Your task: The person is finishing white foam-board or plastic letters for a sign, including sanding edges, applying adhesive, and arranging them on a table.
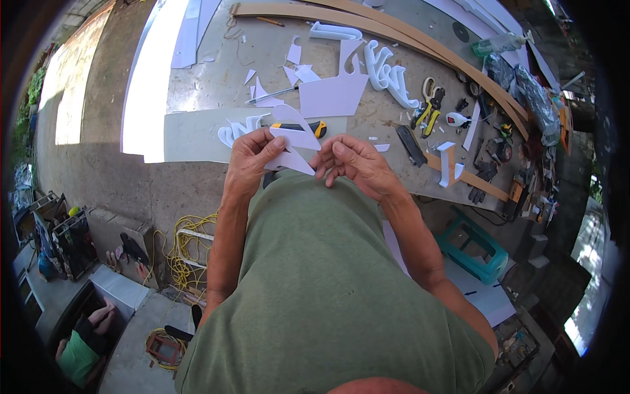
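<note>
My left hand [252,157] pinches a white cut-out sheet piece [292,138], angular with a rounded top lobe, between thumb and fingers. Close by its right edge is my right hand [357,164], fingers loosely curled and apart, with nothing visible in them. Whether its fingertips touch the piece I cannot tell. Behind the piece lies a yellow-and-black utility knife [318,128], partly covered. White curled letter shapes [235,131] rest beside my left hand. Farther back on the table are a larger white sheet offcut [333,97], small scraps [264,92] and a thin screwdriver [272,95].
The grey worktable [210,85] also bears a white lettering piece [390,75], yellow-handled pliers [430,118], long brown strips [394,29] and a clear bottle [499,44]. A teal stool [474,246] stands right; yellow cable [177,253] lies left. Another person [82,348] is at lower left.
</note>
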